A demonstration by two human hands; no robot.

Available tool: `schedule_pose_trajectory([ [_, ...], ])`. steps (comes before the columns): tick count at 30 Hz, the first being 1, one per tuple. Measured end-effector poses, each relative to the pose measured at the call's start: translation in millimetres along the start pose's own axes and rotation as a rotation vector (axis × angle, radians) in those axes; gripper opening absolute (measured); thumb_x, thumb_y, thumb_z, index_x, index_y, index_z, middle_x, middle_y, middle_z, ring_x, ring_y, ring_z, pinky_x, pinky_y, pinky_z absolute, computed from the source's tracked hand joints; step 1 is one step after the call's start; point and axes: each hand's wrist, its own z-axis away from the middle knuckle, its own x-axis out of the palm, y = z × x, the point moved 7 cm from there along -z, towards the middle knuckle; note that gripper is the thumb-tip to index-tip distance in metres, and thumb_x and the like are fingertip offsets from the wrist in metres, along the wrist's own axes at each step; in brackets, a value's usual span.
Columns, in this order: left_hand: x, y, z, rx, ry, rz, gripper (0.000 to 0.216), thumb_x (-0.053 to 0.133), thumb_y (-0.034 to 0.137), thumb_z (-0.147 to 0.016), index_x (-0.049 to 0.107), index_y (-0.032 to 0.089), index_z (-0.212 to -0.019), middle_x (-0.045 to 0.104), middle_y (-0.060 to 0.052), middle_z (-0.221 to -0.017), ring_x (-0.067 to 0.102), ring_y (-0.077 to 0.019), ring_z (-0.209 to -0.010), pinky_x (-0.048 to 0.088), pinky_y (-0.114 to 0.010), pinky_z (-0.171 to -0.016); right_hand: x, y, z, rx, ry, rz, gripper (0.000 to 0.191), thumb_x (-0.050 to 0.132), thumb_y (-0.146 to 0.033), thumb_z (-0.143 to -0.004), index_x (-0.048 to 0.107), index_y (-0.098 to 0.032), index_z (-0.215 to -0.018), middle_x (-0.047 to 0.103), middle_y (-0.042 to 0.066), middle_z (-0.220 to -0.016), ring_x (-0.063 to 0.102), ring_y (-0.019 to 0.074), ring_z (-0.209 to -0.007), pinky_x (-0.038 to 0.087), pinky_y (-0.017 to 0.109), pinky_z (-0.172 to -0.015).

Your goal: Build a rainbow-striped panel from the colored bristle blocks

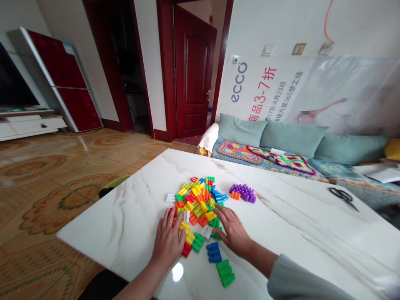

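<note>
A heap of small plastic building blocks in red, yellow, green, blue, orange and white lies on a white marble table. My left hand rests flat at the heap's near left edge, fingers spread over red and yellow pieces. My right hand lies flat at the near right edge, fingertips touching green and yellow blocks. Neither hand grips anything. A blue block and a green block lie loose between my hands and the table's front. A cluster of purple blocks with one orange piece sits to the right of the heap.
Black scissors lie near the table's far right edge. Behind the table stands a sofa with teal cushions and a crocheted mat. A green stool shows past the table's left edge, on patterned floor tiles.
</note>
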Motion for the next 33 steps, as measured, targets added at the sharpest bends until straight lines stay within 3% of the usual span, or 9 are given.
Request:
schedule_pose_trajectory([
  [4, -0.6, 1.1, 0.4, 0.004, -0.004, -0.006, 0.052, 0.045, 0.027, -0.089, 0.047, 0.019, -0.140, 0.038, -0.012, -0.150, 0.029, -0.0311, -0.140, 0.034, -0.048, -0.109, 22.5, 36.3, 41.6, 0.169, -0.045, 0.008, 0.061, 0.041, -0.052, -0.094, 0.040, -0.011, -0.140, 0.041, 0.019, -0.146, 0.039, 0.0290, -0.134, 0.037, 0.048, -0.107],
  [7, -2.9, 2.3, 0.2, -0.001, -0.011, 0.000, 0.052, 0.045, 0.026, -0.089, 0.046, 0.019, -0.140, 0.037, -0.013, -0.150, 0.029, -0.0315, -0.140, 0.034, -0.048, -0.109, 32.5, 43.7, 48.6, 0.208, -0.073, -0.004, 0.059, 0.041, -0.053, -0.093, 0.047, -0.013, -0.135, 0.043, 0.018, -0.144, 0.038, 0.0314, -0.135, 0.035, 0.053, -0.109],
  [12, -2.8, 3.5, -0.9, 0.001, -0.038, 0.005, 0.052, 0.045, 0.027, -0.089, 0.046, 0.019, -0.140, 0.036, -0.013, -0.151, 0.027, -0.0319, -0.141, 0.033, -0.049, -0.110, 20.8, 39.8, 31.7, 0.196, 0.035, -0.146, 0.039, 0.043, -0.039, -0.095, 0.054, -0.017, -0.125, 0.057, 0.015, -0.129, 0.054, 0.0253, -0.119, 0.045, 0.045, -0.101],
  [17, -2.2, 3.6, -1.1, -0.014, -0.069, -0.006, 0.052, 0.043, 0.028, -0.090, 0.044, 0.019, -0.141, 0.035, -0.014, -0.151, 0.025, -0.0316, -0.142, 0.033, -0.051, -0.109, 5.8, 23.4, -1.9, 0.135, 0.116, -0.255, 0.027, 0.045, -0.024, -0.091, 0.060, -0.018, -0.113, 0.062, 0.012, -0.116, 0.058, 0.0224, -0.109, 0.049, 0.039, -0.093],
  [20, -4.5, 4.8, -1.5, -0.017, -0.080, -0.005, 0.051, 0.042, 0.029, -0.091, 0.045, 0.018, -0.141, 0.034, -0.015, -0.151, 0.025, -0.0319, -0.142, 0.033, -0.051, -0.109, 9.7, 0.1, -24.9, 0.054, -0.022, -0.274, 0.024, 0.046, -0.018, -0.090, 0.065, -0.021, -0.103, 0.066, 0.007, -0.105, 0.059, 0.0194, -0.102, 0.049, 0.032, -0.088],
  [24, -7.8, 5.6, -2.5, -0.024, -0.081, 0.006, 0.051, 0.042, 0.028, -0.091, 0.046, 0.017, -0.140, 0.035, -0.015, -0.151, 0.025, -0.0322, -0.142, 0.032, -0.052, -0.109, 17.7, -26.4, -41.2, -0.021, -0.209, -0.135, 0.026, 0.047, -0.012, -0.086, 0.067, -0.021, -0.099, 0.067, 0.007, -0.102, 0.058, 0.0188, -0.101, 0.047, 0.028, -0.083],
  [28, -8.0, 5.5, -2.9, -0.033, -0.092, 0.028, 0.051, 0.043, 0.027, -0.090, 0.046, 0.017, -0.140, 0.035, -0.015, -0.151, 0.025, -0.0324, -0.141, 0.031, -0.052, -0.110, 23.7, -35.0, -47.6, -0.010, -0.343, 0.025, 0.032, 0.045, -0.005, -0.083, 0.068, -0.019, -0.100, 0.067, 0.010, -0.104, 0.057, 0.0197, -0.099, 0.046, 0.026, -0.077],
  [33, -7.3, 5.0, -2.4, -0.033, -0.085, 0.032, 0.052, 0.043, 0.027, -0.090, 0.045, 0.017, -0.141, 0.034, -0.015, -0.151, 0.025, -0.0325, -0.141, 0.030, -0.052, -0.110, 28.8, -36.4, -59.3, 0.043, -0.408, 0.141, 0.032, 0.046, -0.003, -0.083, 0.068, -0.016, -0.102, 0.068, 0.013, -0.100, 0.060, 0.0224, -0.097, 0.047, 0.028, -0.075],
])
